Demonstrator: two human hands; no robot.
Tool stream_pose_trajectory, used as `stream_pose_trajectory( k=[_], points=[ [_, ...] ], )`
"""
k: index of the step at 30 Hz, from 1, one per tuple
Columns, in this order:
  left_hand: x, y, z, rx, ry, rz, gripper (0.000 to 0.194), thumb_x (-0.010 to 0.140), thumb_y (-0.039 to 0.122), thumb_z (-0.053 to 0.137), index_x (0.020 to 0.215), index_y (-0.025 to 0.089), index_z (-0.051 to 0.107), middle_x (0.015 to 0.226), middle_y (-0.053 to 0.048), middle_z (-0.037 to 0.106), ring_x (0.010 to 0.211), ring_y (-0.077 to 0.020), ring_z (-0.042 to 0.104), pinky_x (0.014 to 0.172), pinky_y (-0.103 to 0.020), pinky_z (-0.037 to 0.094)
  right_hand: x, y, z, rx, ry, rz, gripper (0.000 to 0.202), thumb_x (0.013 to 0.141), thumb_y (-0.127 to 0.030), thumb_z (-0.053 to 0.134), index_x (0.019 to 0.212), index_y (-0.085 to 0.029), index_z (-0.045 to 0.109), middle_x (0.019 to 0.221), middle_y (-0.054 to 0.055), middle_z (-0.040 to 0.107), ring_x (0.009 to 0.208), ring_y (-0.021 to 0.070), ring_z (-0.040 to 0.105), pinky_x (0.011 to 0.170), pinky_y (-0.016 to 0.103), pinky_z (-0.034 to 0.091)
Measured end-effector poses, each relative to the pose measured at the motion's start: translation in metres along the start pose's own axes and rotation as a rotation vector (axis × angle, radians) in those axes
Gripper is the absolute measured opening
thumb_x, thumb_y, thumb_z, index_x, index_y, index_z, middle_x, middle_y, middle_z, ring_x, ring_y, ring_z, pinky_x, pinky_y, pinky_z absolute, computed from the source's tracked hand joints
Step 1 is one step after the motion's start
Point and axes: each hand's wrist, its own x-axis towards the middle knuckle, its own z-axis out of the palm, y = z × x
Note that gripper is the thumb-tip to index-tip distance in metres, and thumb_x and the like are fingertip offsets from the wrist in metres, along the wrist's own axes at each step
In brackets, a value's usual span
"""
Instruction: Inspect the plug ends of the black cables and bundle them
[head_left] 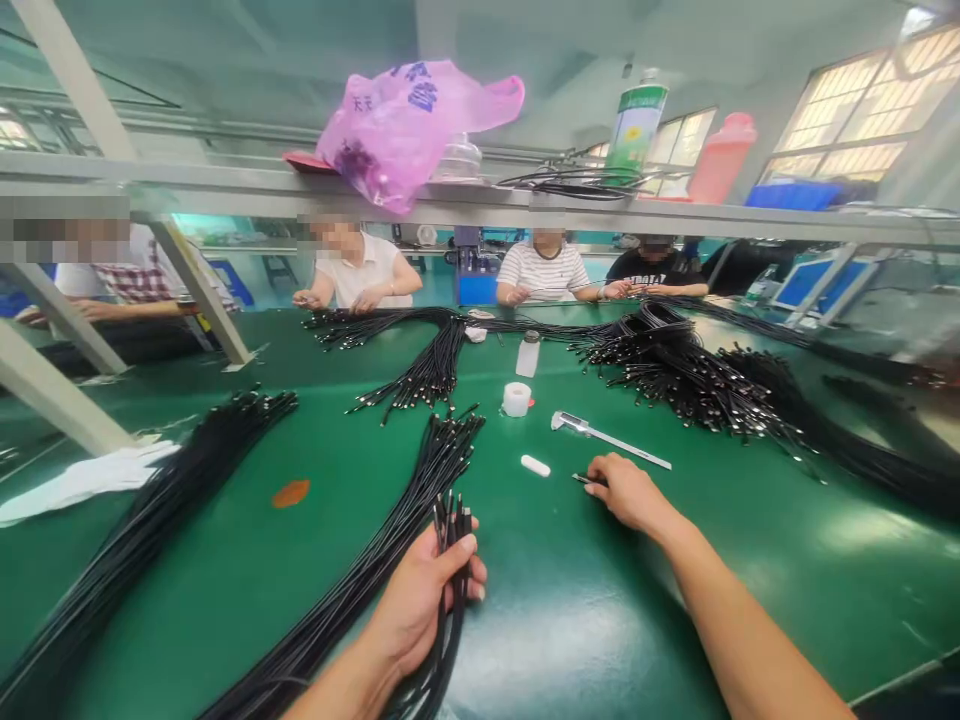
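Observation:
My left hand (435, 580) is closed around several black cables (454, 520), their metal connector tips pointing up and away from me. Just beyond it, a bundle of the same black cables (420, 510) lies on the green tabletop (555, 560). My right hand (624, 492) rests low over the table with its fingers pinched on a small, slim dark piece, too little of which shows to name. Close to these fingers are a white oblong piece (535, 466) and a caliper (611, 439).
More cable bundles lie at the left (187, 500), the back middle (431, 370) and the right (675, 360). A white tape roll (516, 399) and a small bottle (528, 355) stand mid-table. A shelf (247, 190) crosses above. Several people sit opposite.

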Motion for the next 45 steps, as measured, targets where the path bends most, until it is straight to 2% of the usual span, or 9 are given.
stream_pose_trajectory(
  k=[6,10,13,16,19,22,25,34,45],
  points=[
    [0.000,0.001,-0.002,0.040,0.022,0.025,0.056,0.068,0.038,0.084,0.108,0.010,0.056,0.074,-0.002,0.061,0.065,-0.0112,0.059,0.062,-0.023,0.051,-0.005,-0.013,-0.001,0.000,-0.085,-0.013,0.004,0.089,-0.011,0.051,0.087,-0.013,0.054,0.087,0.010,0.057,0.073,0.0165,0.050,0.068,0.029,0.035],
    [-0.002,0.000,-0.001,0.035,0.023,0.016,0.054,0.067,0.036,0.085,0.105,0.011,0.056,0.075,-0.001,0.059,0.064,-0.0117,0.060,0.059,-0.024,0.051,-0.017,-0.043,-0.012,0.107,-0.134,-0.077,0.007,0.092,-0.014,0.047,0.085,-0.016,0.047,0.087,0.007,0.056,0.071,0.0149,0.053,0.066,0.028,0.038],
    [-0.003,-0.001,0.000,0.050,0.007,0.018,0.050,0.066,0.034,0.086,0.098,0.013,0.054,0.073,0.001,0.058,0.062,-0.0113,0.059,0.058,-0.023,0.051,-0.032,-0.075,-0.017,0.378,-0.277,-0.163,0.015,0.100,-0.033,0.038,0.091,-0.020,0.042,0.079,0.001,0.058,0.064,0.0120,0.058,0.060,0.024,0.045],
    [-0.003,-0.002,0.001,0.068,-0.006,0.023,0.049,0.069,0.034,0.085,0.099,0.014,0.052,0.073,0.001,0.058,0.061,-0.0103,0.058,0.056,-0.022,0.050,-0.046,-0.104,-0.011,0.935,-0.526,-0.168,0.031,0.097,-0.052,0.043,0.094,-0.022,0.039,0.079,-0.001,0.061,0.052,0.0108,0.058,0.044,0.022,0.044],
    [-0.004,-0.002,0.001,0.082,-0.009,0.018,0.046,0.073,0.034,0.082,0.101,0.014,0.051,0.071,0.001,0.059,0.059,-0.0092,0.056,0.056,-0.021,0.049,-0.055,-0.120,0.001,1.151,-0.550,-0.129,0.036,0.092,-0.055,0.053,0.096,-0.021,0.042,0.076,-0.002,0.062,0.045,0.0071,0.051,0.036,0.015,0.035],
    [-0.005,0.000,0.002,0.097,-0.036,0.012,0.042,0.077,0.034,0.079,0.101,0.014,0.051,0.067,0.001,0.058,0.056,-0.0077,0.051,0.054,-0.019,0.045,-0.059,-0.122,0.010,1.191,-0.531,-0.091,0.035,0.091,-0.052,0.056,0.098,-0.018,0.049,0.071,-0.003,0.059,0.043,0.0041,0.046,0.034,0.012,0.028],
    [-0.005,0.001,0.004,0.084,-0.043,-0.004,0.041,0.077,0.032,0.079,0.101,0.014,0.052,0.063,0.003,0.053,0.054,-0.0060,0.046,0.051,-0.017,0.040,-0.061,-0.120,0.010,1.220,-0.528,-0.086,0.034,0.092,-0.050,0.056,0.104,-0.017,0.055,0.073,-0.002,0.057,0.045,0.0040,0.046,0.034,0.012,0.030],
    [-0.007,0.002,0.008,0.082,-0.021,-0.024,0.046,0.073,0.035,0.084,0.093,0.016,0.047,0.062,0.006,0.049,0.051,-0.0046,0.042,0.047,-0.016,0.036,-0.063,-0.118,0.003,1.325,-0.520,-0.083,0.038,0.092,-0.037,0.056,0.125,-0.020,0.053,0.081,-0.001,0.058,0.049,0.0050,0.048,0.036,0.014,0.034],
    [-0.015,0.005,0.018,0.100,-0.116,-0.069,0.044,0.077,0.040,0.080,0.087,0.016,0.044,0.067,0.000,0.060,0.051,-0.0072,0.052,0.045,-0.016,0.042,-0.067,-0.120,0.003,1.337,-0.569,-0.022,0.030,0.091,-0.042,0.058,0.106,-0.015,0.061,0.077,0.001,0.060,0.047,0.0050,0.044,0.037,0.016,0.032]
  ],
)
